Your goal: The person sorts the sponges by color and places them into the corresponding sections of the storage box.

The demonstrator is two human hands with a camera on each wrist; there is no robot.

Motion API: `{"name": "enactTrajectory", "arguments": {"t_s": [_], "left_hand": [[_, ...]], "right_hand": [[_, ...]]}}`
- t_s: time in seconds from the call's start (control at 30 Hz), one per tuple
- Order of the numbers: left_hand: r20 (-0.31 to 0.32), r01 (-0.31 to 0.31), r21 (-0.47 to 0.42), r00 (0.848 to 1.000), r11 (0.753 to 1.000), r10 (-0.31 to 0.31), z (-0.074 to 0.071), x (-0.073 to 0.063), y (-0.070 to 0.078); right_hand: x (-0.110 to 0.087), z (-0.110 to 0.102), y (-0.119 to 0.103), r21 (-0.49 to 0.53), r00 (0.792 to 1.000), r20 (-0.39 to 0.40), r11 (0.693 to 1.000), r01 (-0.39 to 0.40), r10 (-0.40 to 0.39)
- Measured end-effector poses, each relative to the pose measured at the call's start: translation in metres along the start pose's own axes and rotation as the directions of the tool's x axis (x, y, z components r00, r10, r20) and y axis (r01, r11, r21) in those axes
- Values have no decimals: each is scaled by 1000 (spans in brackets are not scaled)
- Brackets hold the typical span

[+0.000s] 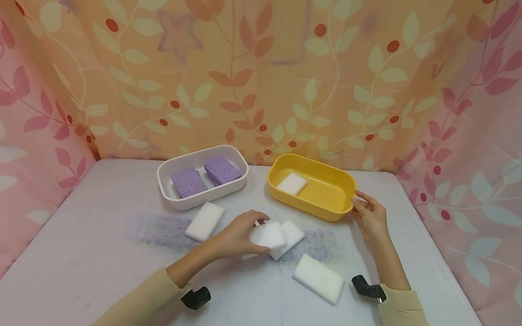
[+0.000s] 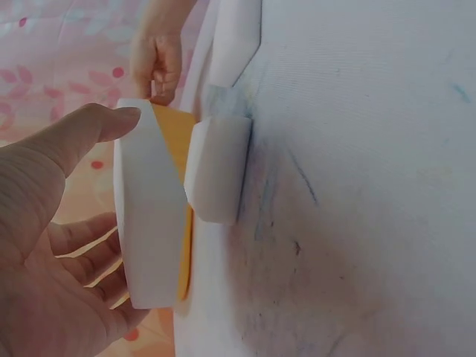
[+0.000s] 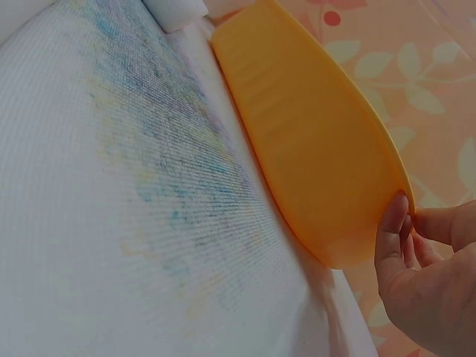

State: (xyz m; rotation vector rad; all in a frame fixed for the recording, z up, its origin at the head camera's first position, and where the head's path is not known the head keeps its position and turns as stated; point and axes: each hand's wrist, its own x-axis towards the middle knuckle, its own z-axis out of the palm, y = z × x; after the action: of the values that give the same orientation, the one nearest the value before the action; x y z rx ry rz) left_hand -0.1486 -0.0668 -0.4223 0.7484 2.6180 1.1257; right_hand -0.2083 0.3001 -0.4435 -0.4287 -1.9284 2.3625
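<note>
My left hand (image 1: 238,234) holds a white sponge (image 1: 268,236) between thumb and fingers, above the table's middle. Another white sponge (image 2: 219,169) lies on the table just beyond it, partly hidden in the head view. With thumb and fingers, my right hand (image 1: 370,217) pinches the right end of a yellow tray (image 3: 312,141) at its rim. Inside that tray, toward its left end, lies one white sponge (image 1: 292,183). Nearer to me, a loose white sponge (image 1: 318,278) rests flat, and a further white sponge (image 1: 204,221) lies left of my left hand.
A white tray (image 1: 201,198) stands left of the yellow one, with a purple sponge (image 1: 189,181) and a second purple sponge (image 1: 222,170) in it. Bluish smudges (image 1: 160,234) mark the white table. Patterned curtains (image 1: 267,72) hang behind and along both sides.
</note>
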Motion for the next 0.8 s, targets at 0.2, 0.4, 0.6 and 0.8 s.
{"name": "enactTrajectory", "arguments": {"t_s": [0.2,0.4,0.6,0.8], "left_hand": [[-6,-12,-6,1000,1000,12,-1,9,3],[-26,-38,13,999,999,39,-2,20,9],[-34,-41,5,999,999,41,-4,33,18],[-40,-25,2,999,1000,25,-5,45,24]], "right_hand": [[1,0,0,-5,1000,-1,1000,5,-5],[1,0,0,-1,1000,-10,1000,-8,8],[1,-1,0,-4,1000,-10,1000,-6,6],[1,-1,-2,3,1000,-1,1000,-29,29]]}}
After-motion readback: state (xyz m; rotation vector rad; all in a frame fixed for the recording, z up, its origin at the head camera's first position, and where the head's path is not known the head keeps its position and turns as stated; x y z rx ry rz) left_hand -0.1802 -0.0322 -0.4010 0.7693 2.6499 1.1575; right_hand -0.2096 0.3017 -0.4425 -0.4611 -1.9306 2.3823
